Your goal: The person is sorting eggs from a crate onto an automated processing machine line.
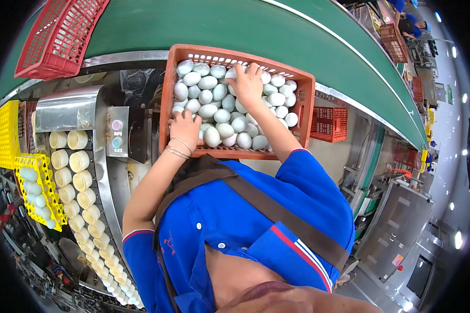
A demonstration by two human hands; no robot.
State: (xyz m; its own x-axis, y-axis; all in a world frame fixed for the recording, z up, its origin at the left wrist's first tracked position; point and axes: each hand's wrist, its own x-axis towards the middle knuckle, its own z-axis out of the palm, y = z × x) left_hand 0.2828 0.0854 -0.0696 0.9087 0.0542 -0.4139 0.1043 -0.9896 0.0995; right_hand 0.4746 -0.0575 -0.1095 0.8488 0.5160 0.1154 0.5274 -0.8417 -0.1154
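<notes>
A green conveyor belt (pixel 203 26) runs past the far edge of the orange-red crate (pixel 245 154). We note four raised walls (pixel 306 112), with access from above. Inside, we see loosely piled oval eggs (pixel 208 82), smooth, pale blue-green to white. The right hand (pixel 249 86) spreads its fingers wide over eggs near the far wall; the left hand (pixel 184 129) bends its fingers beside the left wall, and we cannot tell its grip.

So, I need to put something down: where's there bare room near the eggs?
The green conveyor belt is bare beyond the orange-red plastic crate, from the bright red slatted plastic crate at upper left rightward. Crowded: the orange-red crate itself, packed with pale eggs, and, left of it, the rows of cream round cups and the yellow plastic egg trays.
</notes>
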